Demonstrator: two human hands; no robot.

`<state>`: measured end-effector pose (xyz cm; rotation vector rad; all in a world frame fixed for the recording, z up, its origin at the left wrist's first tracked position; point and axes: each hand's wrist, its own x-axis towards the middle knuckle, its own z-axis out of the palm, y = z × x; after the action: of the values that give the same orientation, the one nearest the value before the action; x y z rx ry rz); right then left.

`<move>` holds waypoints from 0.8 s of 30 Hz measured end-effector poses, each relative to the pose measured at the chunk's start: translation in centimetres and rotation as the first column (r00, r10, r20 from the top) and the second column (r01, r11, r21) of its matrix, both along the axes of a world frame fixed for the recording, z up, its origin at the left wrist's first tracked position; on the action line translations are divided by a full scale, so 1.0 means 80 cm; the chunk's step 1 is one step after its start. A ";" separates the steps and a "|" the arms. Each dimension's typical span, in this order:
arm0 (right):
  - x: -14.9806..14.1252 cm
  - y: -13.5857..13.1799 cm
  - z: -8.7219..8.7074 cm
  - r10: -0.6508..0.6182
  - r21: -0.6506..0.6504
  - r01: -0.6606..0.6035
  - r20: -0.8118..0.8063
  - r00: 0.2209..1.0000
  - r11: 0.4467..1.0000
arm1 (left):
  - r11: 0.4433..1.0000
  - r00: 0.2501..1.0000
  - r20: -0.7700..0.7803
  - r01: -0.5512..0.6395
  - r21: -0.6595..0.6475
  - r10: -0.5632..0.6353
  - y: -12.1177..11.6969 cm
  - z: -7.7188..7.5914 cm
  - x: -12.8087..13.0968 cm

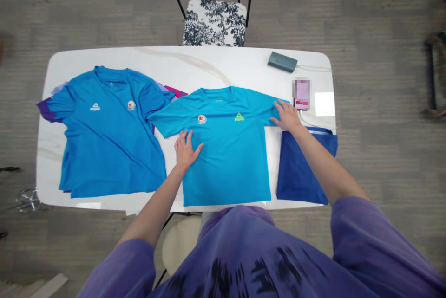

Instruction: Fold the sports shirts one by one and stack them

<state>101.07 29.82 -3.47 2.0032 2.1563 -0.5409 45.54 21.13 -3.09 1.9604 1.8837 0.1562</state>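
A light blue T-shirt point(226, 163) lies flat and spread on the white table, its collar towards the far side. My left hand point(187, 150) rests on its left side below the sleeve, fingers spread. On the right sleeve lies my right hand point(286, 116), also with fingers apart. To the left, a darker blue T-shirt point(114, 149) is spread over other shirts, whose purple edges show; its right sleeve meets the light blue shirt's left sleeve. Beneath my right forearm is a folded dark blue cloth item point(299, 168), partly covered by the arm.
On the white table point(237, 68), a grey power bank point(282, 61) with a white cable sits at the far right, near a phone point(302, 93). A patterned chair point(215, 22) stands beyond the far edge. A round pale stool point(181, 240) is below the near edge.
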 end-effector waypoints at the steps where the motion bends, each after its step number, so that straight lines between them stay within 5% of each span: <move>1: -0.013 0.005 -0.003 0.020 0.027 -0.019 -0.031 0.999 0.999 | 1.000 0.999 0.019 0.027 0.016 -0.027 0.025 0.000 -0.003; 8: -0.069 0.048 -0.055 0.047 -0.018 -0.048 -0.010 0.999 0.999 | 0.955 0.951 0.086 0.292 0.060 -0.296 0.220 -0.042 0.001; 14: -0.044 0.069 -0.091 0.092 0.013 -0.092 -0.033 0.995 0.996 | 0.930 0.929 0.068 0.359 0.075 -0.364 0.311 -0.086 0.007; 17: -0.045 0.080 -0.080 0.085 -0.002 -0.085 -0.036 0.996 0.996 | 0.932 0.929 0.083 0.359 0.045 -0.362 0.319 -0.075 0.014; 20: -0.069 0.065 -0.051 0.018 0.064 -0.014 -0.052 0.998 0.998 | 0.941 0.939 0.075 0.332 0.065 -0.336 0.289 -0.044 0.015; 24: -0.142 -0.052 -0.004 -0.076 0.149 0.106 -0.195 0.978 0.983 | 0.964 0.963 0.055 0.262 0.039 -0.264 0.203 0.002 -0.028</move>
<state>89.74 25.64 -3.80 2.2273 2.2903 -0.6120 43.32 37.40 -2.96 2.1794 1.5732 0.1643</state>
